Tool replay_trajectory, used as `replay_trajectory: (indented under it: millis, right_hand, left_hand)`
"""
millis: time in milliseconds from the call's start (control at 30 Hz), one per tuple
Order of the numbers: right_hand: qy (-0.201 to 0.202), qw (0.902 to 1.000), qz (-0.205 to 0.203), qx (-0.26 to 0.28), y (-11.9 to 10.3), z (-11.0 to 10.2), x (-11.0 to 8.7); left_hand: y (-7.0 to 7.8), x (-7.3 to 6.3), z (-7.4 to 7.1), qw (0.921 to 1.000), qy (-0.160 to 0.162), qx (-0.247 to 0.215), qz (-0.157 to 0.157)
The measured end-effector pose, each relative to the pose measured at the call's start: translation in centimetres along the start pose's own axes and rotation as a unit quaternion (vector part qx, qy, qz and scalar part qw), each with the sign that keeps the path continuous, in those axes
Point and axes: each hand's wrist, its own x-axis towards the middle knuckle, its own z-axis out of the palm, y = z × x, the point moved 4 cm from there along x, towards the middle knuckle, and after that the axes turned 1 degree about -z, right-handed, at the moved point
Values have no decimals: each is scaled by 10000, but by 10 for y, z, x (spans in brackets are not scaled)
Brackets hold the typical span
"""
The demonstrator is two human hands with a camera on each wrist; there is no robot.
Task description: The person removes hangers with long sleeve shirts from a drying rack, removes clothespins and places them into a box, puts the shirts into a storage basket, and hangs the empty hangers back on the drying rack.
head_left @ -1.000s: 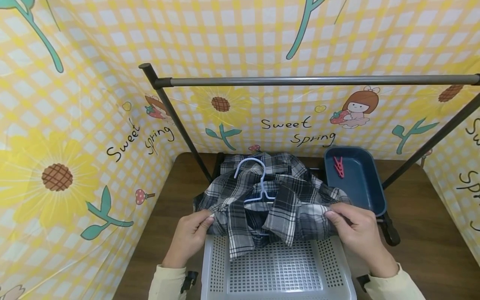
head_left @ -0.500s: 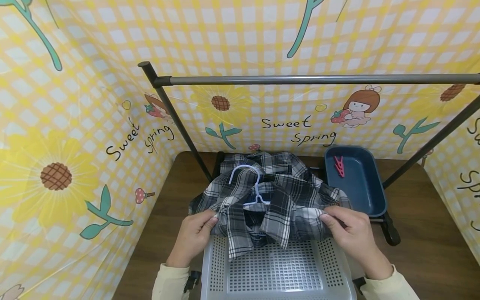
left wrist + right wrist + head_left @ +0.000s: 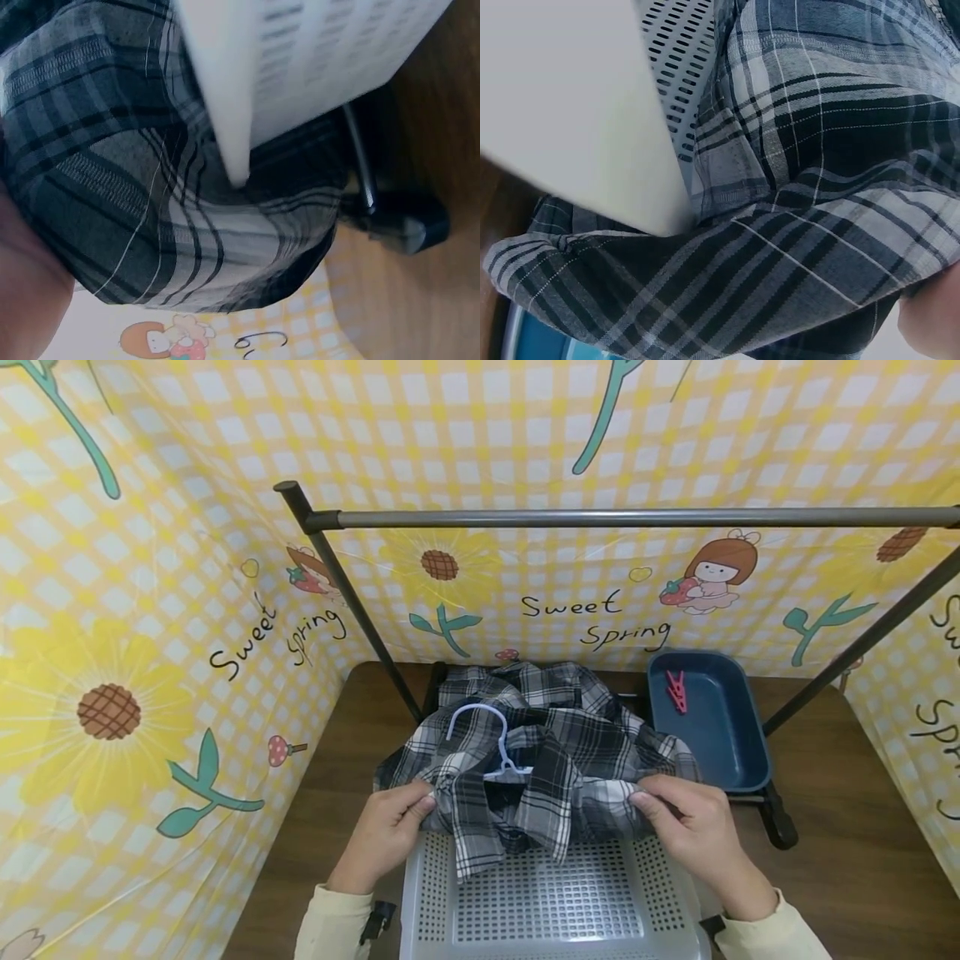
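A grey, black and white plaid shirt [image 3: 592, 731] is bunched over the far end of a grey perforated basket [image 3: 547, 893]. From its neck opening rises the hook of a pale lavender hanger [image 3: 504, 735]; the rest of the hanger is mostly hidden inside the cloth. My left hand [image 3: 386, 831] pinches the shirt on the left of the collar between thumb and fingers. On the right, my right hand [image 3: 690, 827] pinches the shoulder cloth likewise. Both wrist views show the plaid fabric [image 3: 142, 195] draping over the basket's edge, with only a bit of each hand visible.
Behind the shirt stands a dark metal rack with a horizontal bar [image 3: 600, 518]. A blue tray [image 3: 723, 727] holding a red clothespin [image 3: 677, 692] sits at right on the brown wooden table [image 3: 840, 793]. Yellow checked cloth surrounds the table.
The hanger hook has shifted left and toward me, sinking lower in the neck opening. My right hand has moved slightly left with the cloth. Both hands keep their pinch.
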Motion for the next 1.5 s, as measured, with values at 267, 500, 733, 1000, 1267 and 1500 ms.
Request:
replay_trajectory:
  millis: [267,500,733,1000,1267,1500]
  right_hand:
    - [-65,9999,53,125,-4,1,2]
    - [-122,9999,73,66,-5,0,5]
    - [-100,9999,-36,45,-9,-1,7]
    - [-106,9999,-120,-33,-11,1,11]
    - [-250,9992,-263,-179,-14,8,15]
    - [-528,9970,-373,-434,-17,16,20]
  left_hand:
    - [3,12,-12,9997,-144,123,159]
    - [5,18,-13,9994,-231,165,173]
    - [11,25,-9,9994,-304,142,50]
    - [19,32,-7,9995,-203,187,147]
    - [21,36,-2,9994,-234,203,173]
    - [24,40,2,9990,-322,209,238]
